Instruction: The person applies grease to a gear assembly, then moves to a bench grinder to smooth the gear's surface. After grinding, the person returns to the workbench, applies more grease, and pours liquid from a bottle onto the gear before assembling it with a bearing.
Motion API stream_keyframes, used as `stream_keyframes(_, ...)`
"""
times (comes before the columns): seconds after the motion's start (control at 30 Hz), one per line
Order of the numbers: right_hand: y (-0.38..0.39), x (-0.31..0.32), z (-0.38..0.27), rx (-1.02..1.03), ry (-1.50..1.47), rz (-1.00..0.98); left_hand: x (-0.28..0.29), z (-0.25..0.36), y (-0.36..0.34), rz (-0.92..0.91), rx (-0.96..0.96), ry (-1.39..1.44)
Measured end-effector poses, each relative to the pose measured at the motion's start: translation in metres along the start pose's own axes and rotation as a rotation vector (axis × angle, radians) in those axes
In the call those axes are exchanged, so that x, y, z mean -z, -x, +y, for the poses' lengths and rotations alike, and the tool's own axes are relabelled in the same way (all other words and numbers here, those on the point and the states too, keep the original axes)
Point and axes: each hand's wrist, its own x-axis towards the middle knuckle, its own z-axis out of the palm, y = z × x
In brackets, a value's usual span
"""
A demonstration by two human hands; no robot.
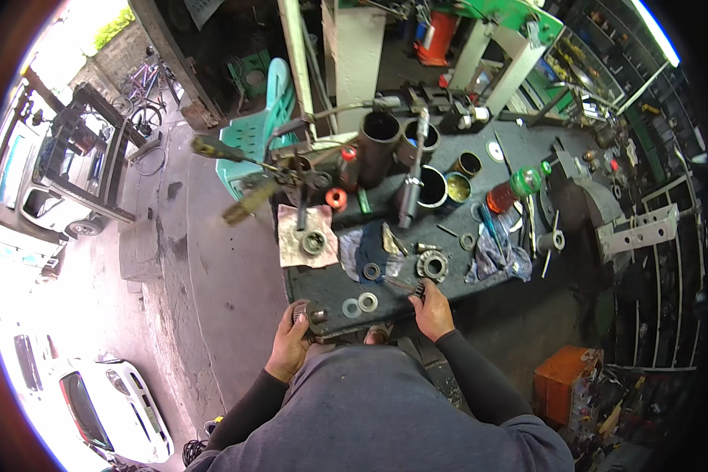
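At the bench's near edge, my left hand (288, 344) is closed round a small toothed metal gear (300, 312). Beside its fingers is a short metal cylinder (318, 316); whether it is joined to the gear I cannot tell. My right hand (434, 315) grips a tool with a thin metal shaft and dark ribbed handle (419, 290), which looks like a screwdriver. Just beyond that hand lies a round toothed hub (432, 266). Between the hands are a pale ring (367, 302) and a flat washer (352, 307). A smaller ring (371, 271) rests on a dark cloth (374, 249).
On the dark bench (338, 287), a bearing (313, 242) sits on a stained cloth (291, 259). Farther back stand metal cylinders (378, 138), a bottle of red liquid (505, 194) and a crumpled rag (499, 263). A green chair (252, 141) stands left; an orange box (565, 385) is right.
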Motion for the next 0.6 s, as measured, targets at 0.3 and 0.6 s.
stream_keyframes(0.3, 0.039, 0.106, -0.046, 0.037, -0.523, -0.296, -0.079, -0.049, -0.024, -0.096, 0.132, -0.191)
stream_keyframes(0.6, 0.032, 0.151, -0.019, 0.168, -0.434, -0.147, -0.125, -0.059, -0.032, -0.194, 0.134, -0.076)
